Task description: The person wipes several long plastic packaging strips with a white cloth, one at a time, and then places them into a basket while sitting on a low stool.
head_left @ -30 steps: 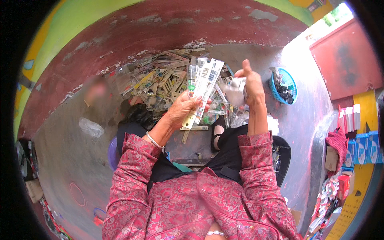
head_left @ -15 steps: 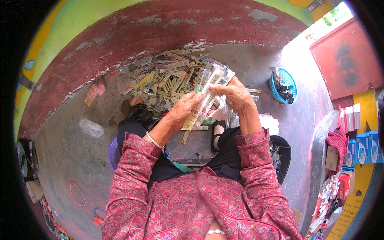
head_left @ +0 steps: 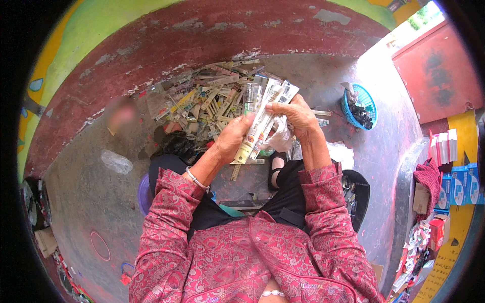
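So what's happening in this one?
A seated person in a red patterned jacket holds a fanned bundle of long flat packets in both hands: the left hand grips its lower part, the right hand rests over its upper side with a bit of crumpled clear plastic under it. A loose pile of similar packets lies on the floor ahead, by the red wall. A blue basket sits to the right.
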`<control>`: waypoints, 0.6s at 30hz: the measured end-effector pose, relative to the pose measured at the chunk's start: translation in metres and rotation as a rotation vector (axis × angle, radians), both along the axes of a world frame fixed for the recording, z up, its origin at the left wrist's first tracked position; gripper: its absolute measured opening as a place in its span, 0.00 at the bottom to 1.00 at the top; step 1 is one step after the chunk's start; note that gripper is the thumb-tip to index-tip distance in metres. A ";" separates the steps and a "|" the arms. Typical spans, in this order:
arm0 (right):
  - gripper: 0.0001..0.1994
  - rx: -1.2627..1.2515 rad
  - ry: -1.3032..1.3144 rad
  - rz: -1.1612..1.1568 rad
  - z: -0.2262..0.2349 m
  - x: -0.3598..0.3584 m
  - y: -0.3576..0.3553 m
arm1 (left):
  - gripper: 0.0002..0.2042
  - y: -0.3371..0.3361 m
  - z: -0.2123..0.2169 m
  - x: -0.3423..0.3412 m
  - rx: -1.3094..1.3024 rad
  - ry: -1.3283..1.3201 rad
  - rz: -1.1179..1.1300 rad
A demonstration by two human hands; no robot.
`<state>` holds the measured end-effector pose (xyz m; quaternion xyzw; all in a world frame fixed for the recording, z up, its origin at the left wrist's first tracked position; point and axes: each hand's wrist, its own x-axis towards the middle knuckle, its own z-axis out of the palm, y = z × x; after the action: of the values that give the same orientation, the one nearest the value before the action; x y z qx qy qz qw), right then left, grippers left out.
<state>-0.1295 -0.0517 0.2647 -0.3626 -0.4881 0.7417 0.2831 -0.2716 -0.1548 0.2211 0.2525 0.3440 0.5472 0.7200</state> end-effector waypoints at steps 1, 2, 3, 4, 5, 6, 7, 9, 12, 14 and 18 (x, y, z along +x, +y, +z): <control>0.15 -0.008 0.014 -0.001 0.000 -0.001 0.001 | 0.17 0.001 -0.002 -0.001 0.015 0.038 -0.022; 0.16 -0.003 0.005 0.000 0.000 -0.002 0.001 | 0.16 0.000 -0.004 0.000 0.050 0.067 0.021; 0.16 0.003 -0.003 0.000 0.002 -0.004 0.000 | 0.16 -0.002 -0.004 0.004 0.086 0.096 0.065; 0.16 0.009 -0.012 0.001 0.003 -0.005 -0.001 | 0.17 -0.002 -0.004 0.005 0.122 0.125 0.109; 0.14 0.029 -0.052 0.010 0.002 -0.005 -0.001 | 0.18 -0.001 -0.005 0.003 0.085 0.050 0.086; 0.14 0.079 -0.142 0.000 -0.003 -0.003 0.002 | 0.18 -0.002 -0.004 0.001 0.074 0.041 0.064; 0.15 0.132 -0.227 -0.009 -0.002 -0.002 0.007 | 0.17 -0.002 -0.001 -0.001 0.066 0.037 0.044; 0.16 0.204 -0.320 -0.040 0.007 0.009 0.013 | 0.17 -0.002 0.004 -0.004 0.101 0.054 0.061; 0.08 0.390 -0.012 -0.548 0.023 0.007 -0.001 | 0.15 0.000 0.005 -0.003 0.033 0.134 0.096; 0.05 0.959 -0.204 -0.634 0.020 -0.006 -0.012 | 0.13 0.003 0.003 0.003 0.053 0.222 0.107; 0.04 1.422 -0.337 -0.319 -0.010 -0.036 -0.019 | 0.12 0.004 0.000 0.010 0.091 0.317 0.055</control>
<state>-0.1651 -0.0711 0.2548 -0.2674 -0.8281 0.1317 0.4749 -0.2617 -0.1507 0.2211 0.3584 0.4351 0.5350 0.6292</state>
